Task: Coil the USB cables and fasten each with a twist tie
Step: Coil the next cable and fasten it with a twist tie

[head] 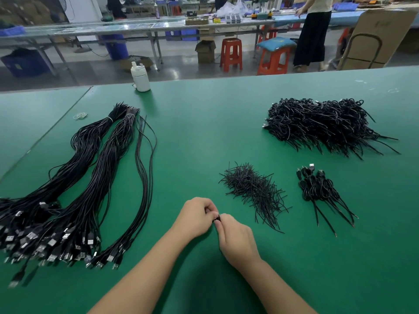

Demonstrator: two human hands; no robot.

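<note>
Left hand (196, 217) and right hand (235, 237) both pinched small black coiled cable (217, 218) over green tabletop (204, 132) | risk: coil probably springs loose if either grip eases before twist tie holds

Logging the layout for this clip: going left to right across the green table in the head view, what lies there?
Uncoiled USB cables → white bottle → hands pinching a small black item → loose twist ties → small group of coiled cables, with the big finished pile behind.

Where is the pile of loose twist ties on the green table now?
In the head view, the twist tie pile lies right of centre, just beyond the right hand, with the small group of coiled cables to its right.
</note>
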